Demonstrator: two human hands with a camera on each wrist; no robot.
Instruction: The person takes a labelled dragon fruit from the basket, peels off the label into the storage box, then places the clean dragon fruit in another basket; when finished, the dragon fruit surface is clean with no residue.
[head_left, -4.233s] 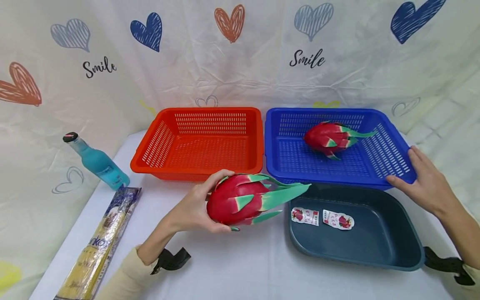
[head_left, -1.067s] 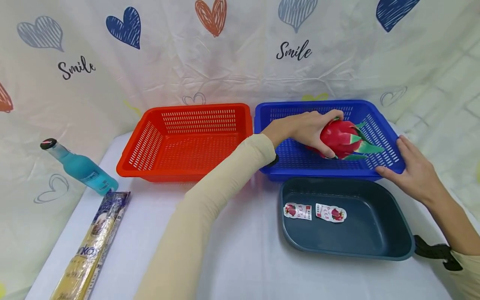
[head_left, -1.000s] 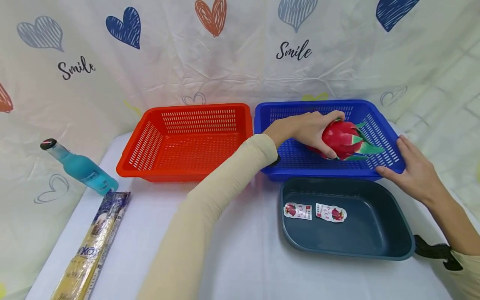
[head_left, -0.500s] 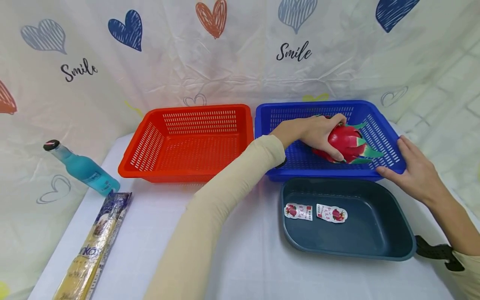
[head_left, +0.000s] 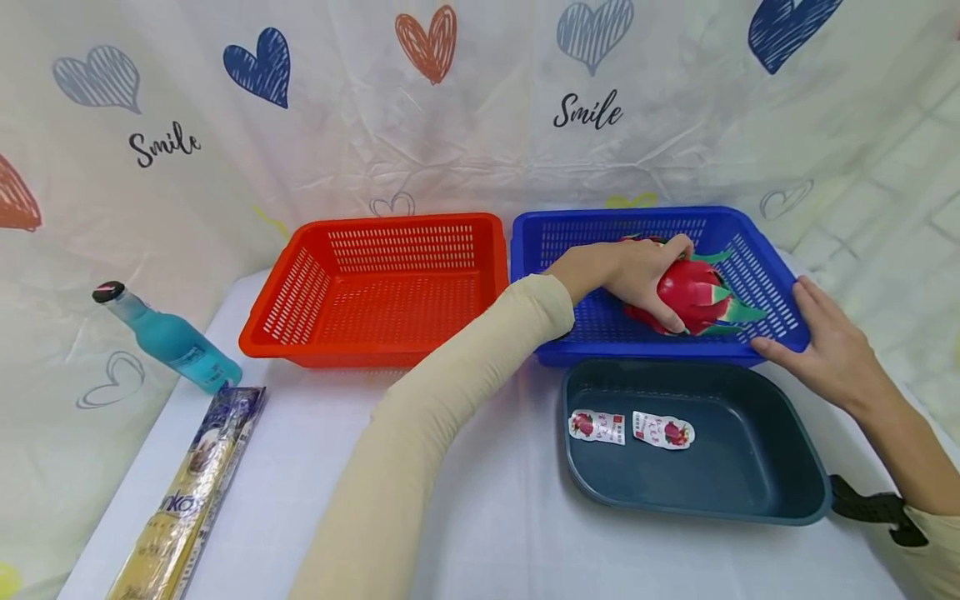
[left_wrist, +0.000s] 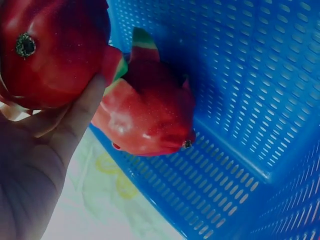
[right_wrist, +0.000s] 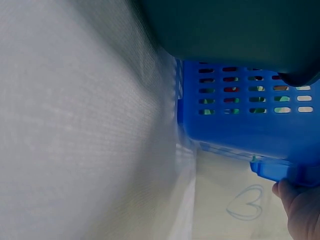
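Note:
My left hand (head_left: 651, 275) reaches into the blue basket (head_left: 592, 321) and grips a red dragon fruit (head_left: 697, 293) with green scales, low over the basket floor. The left wrist view shows that held fruit (left_wrist: 50, 50) against my fingers (left_wrist: 75, 120). A second dragon fruit (left_wrist: 150, 115) lies right beside it on the blue basket (left_wrist: 250, 100) mesh. In the head view my hand mostly hides this second fruit. My right hand (head_left: 816, 340) rests with straight fingers on the basket's front right corner. One fingertip (right_wrist: 300, 210) shows by the basket (right_wrist: 240, 120) rim.
An empty red basket (head_left: 375, 283) stands left of the blue one. A dark tub (head_left: 750, 467) with two stickers (head_left: 630, 429) sits in front of it, also visible as the tub (right_wrist: 235, 30) in the right wrist view. A blue bottle (head_left: 168, 337) and a noodle packet (head_left: 187, 492) lie far left.
My left hand carried the dragon fruit from the table's front into the blue basket and, over the last second, lowered it slightly. The right hand stayed on the basket corner.

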